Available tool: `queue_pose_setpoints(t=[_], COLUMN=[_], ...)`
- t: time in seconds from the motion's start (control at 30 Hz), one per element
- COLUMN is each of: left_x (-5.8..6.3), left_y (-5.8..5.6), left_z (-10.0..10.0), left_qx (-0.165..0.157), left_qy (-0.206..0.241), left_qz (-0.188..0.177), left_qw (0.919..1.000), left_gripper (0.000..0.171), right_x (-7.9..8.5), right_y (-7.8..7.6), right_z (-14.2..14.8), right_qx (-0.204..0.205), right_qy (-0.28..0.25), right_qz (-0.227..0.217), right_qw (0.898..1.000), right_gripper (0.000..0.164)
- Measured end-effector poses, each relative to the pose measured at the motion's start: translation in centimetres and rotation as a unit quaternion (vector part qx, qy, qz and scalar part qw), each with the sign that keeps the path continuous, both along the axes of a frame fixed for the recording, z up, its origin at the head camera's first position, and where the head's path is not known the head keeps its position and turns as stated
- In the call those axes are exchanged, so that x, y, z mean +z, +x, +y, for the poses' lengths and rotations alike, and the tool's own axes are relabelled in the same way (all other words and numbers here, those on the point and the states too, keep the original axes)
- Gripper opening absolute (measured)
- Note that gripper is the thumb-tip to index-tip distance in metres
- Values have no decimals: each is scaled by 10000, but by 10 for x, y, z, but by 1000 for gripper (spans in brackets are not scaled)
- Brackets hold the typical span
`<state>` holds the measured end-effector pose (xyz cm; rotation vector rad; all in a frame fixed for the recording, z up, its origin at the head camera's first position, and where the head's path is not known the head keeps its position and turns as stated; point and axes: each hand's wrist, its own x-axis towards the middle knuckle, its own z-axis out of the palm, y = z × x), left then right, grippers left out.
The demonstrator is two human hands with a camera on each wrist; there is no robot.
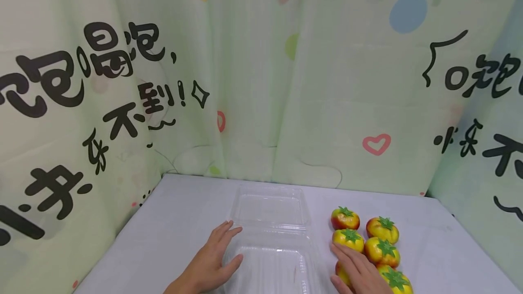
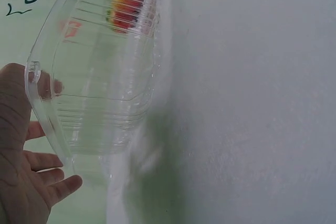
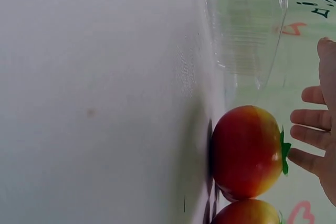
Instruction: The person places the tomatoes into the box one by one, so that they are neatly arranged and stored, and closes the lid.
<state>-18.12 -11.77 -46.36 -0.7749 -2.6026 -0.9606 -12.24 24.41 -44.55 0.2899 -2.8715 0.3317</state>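
Observation:
A clear plastic clamshell box (image 1: 267, 276) lies open on the table, its lid (image 1: 269, 208) folded back on the far side. My left hand (image 1: 212, 260) is at the box's left side with fingers spread; the left wrist view shows the thumb behind the clear wall (image 2: 47, 124), and contact is hard to tell. To the right of the box, several yellow-and-red tomatoes (image 1: 382, 251) with green leafy tops stand in two rows. Over the near left ones hovers my right hand (image 1: 359, 271), fingers extended, partly hiding a tomato (image 1: 342, 273). In the right wrist view the fingers are beside a tomato's top (image 3: 286, 150).
A white-covered table (image 1: 163, 226) carries everything. Pale green curtains (image 1: 253, 80) with black lettering and coloured shapes enclose its back and both sides. Table surface shows to the left of the box and to the right of the tomatoes.

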Motion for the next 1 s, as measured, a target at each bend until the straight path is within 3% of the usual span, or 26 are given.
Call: queue_pose_setpoints(t=[0.3,0.53,0.7,1.0], left_x=[-5,-5,-5,-5], left_y=[0,0,0,0], left_z=[0,0,0,0], left_qx=[4,13,25,-22], left_qy=[-68,-89,-76,-57], left_qz=[167,33,-73,-45], left_qw=[9998,10000,9999,10000], left_gripper=[49,48,48,47], right_x=[-11,-17,-20,-17], right_y=[-3,-6,-10,-17], right_z=[9,15,22,30], right_qx=[-204,-263,-243,8], right_qy=[9,123,88,-125], right_qz=[-251,-300,-765,-1278], right_qw=[9995,9991,9967,9917], right_gripper=[71,77,82,67])
